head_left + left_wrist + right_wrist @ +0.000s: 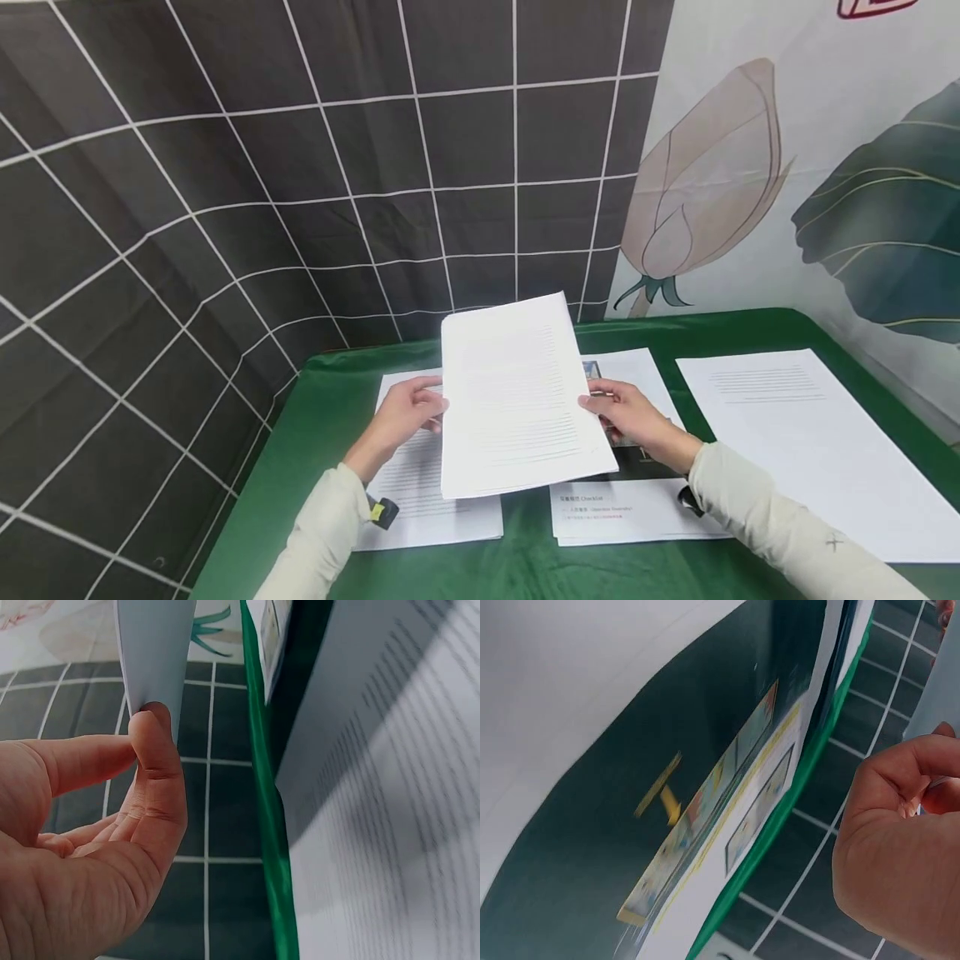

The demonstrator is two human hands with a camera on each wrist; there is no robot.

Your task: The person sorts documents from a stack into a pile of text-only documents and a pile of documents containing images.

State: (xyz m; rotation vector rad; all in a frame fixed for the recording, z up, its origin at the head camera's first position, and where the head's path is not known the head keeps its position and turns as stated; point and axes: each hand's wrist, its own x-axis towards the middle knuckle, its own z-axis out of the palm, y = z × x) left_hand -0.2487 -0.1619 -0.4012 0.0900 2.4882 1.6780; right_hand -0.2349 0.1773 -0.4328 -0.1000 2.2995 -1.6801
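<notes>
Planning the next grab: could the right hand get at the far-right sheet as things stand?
Probably yes, once freed: the right hand pinches the raised papers. The far-right sheet lies nearby with nothing stacked on it, though the right sleeve overlaps its edge.

Near the head view's centre, the held paper (517, 400) is above the worktop (525, 571), between the left hand (408, 408) and the right hand (630, 412). On the worktop lie a text page (412, 500) left of centre, a checklist page (630, 510) right of centre and another sheet (817, 458) at lower right; a wall cloth (375, 167) hangs behind.
</notes>
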